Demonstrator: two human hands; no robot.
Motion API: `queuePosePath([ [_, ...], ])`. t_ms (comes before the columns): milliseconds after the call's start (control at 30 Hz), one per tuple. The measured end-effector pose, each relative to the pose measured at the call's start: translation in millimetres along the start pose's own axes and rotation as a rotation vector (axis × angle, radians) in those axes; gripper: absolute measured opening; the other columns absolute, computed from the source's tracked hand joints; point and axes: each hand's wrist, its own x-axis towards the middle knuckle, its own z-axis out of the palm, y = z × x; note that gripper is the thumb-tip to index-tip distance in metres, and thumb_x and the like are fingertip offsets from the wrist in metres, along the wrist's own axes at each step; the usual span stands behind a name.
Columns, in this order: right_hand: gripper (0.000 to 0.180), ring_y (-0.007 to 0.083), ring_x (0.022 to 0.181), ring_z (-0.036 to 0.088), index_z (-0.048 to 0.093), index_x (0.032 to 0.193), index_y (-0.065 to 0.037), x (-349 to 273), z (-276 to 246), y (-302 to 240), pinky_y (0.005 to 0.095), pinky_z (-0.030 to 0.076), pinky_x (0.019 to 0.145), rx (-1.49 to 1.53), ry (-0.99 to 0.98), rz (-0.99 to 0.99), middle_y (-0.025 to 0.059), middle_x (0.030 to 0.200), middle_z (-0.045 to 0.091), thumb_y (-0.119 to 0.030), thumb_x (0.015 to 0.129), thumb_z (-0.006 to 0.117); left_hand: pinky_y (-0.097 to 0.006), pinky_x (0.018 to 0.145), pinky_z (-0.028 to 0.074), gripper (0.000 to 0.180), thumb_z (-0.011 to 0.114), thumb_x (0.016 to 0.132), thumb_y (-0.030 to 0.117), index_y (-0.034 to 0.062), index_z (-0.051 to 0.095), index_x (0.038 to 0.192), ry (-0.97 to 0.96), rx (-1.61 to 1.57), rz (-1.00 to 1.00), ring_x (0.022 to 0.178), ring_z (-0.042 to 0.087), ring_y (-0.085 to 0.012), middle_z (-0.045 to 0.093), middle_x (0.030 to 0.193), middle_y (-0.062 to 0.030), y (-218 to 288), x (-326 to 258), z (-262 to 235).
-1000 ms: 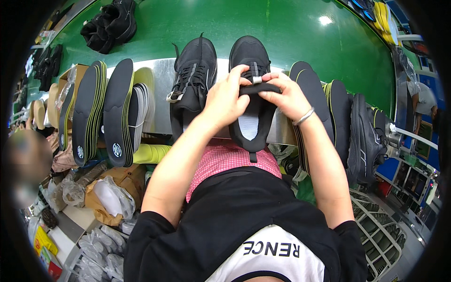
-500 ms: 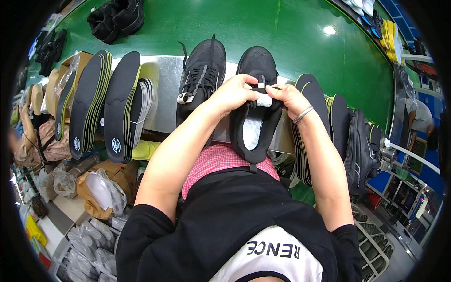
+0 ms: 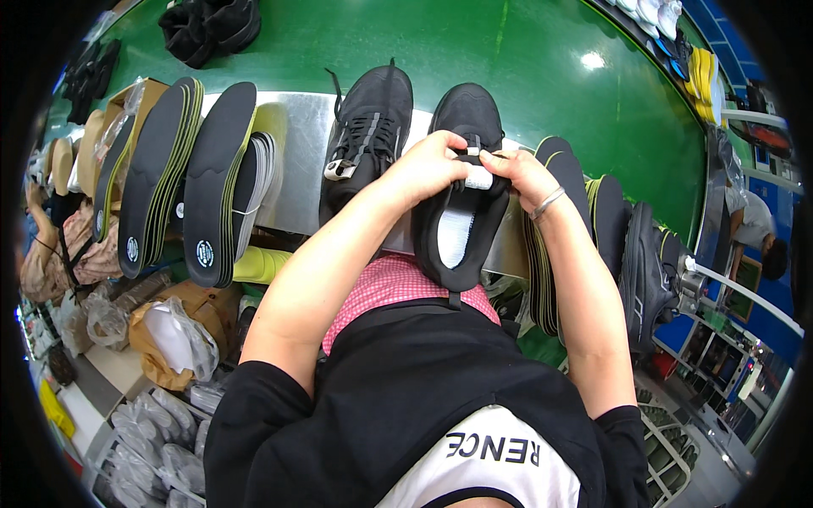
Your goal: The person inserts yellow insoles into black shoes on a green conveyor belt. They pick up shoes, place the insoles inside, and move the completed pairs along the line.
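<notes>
A black sneaker [image 3: 467, 108] lies in front of me, toe pointing away, its opening facing up with a pale insole [image 3: 455, 239] inside. On its left edge, my left hand [image 3: 430, 168] pinches the collar near the tongue. My right hand [image 3: 519, 176], a bracelet at the wrist, grips the opposite side of the opening with thumb and fingers. Between the two hands shows the white label on the tongue [image 3: 478, 178]. A second black sneaker [image 3: 370, 114], laced and with a light tag, rests just left of the first; my left forearm covers part of its heel.
Stacks of black insoles with yellow-green edges stand to the left [image 3: 222, 161] and right [image 3: 559, 169]. Another black shoe [image 3: 641, 279] stands on edge at the far right. More black shoes [image 3: 212, 32] sit on the green table [image 3: 542, 59]. Plastic-wrapped items [image 3: 157, 440] fill a rack at lower left.
The view has shifted slightly. Both hands keep their hold at the shoe's opening, with little visible difference in the fingers.
</notes>
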Motion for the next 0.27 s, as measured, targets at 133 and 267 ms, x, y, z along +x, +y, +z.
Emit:
queuePosePath([
  [133,0.041,0.0159,0.091,0.054,0.056,0.099,-0.002,-31.8,17.5,-25.8,0.0362,0.033,0.088,-0.692,0.187,-0.268,0.0088,0.095,0.059,-0.035,0.074,0.062,-0.026,0.074,0.045,0.043,0.057,0.078,0.011,-0.0008,0.043,0.117,0.055,0.301,0.401,0.084,0.056,-0.0168,0.053,0.11,-0.0153,43.4,-70.6,-16.2],
  [267,0.049,0.0199,0.105,0.05,0.051,0.108,-0.011,-67.1,67.8,-56.3,0.0511,0.019,0.098,-1.141,0.261,-0.817,0.0063,0.105,0.056,-0.038,0.07,0.065,-0.028,0.087,0.037,0.033,0.061,0.075,0.006,0.0035,0.055,0.107,0.354,0.413,0.525,0.091,0.052,-0.0142,0.057,0.104,-0.0067,35.4,-128.0,-86.3],
])
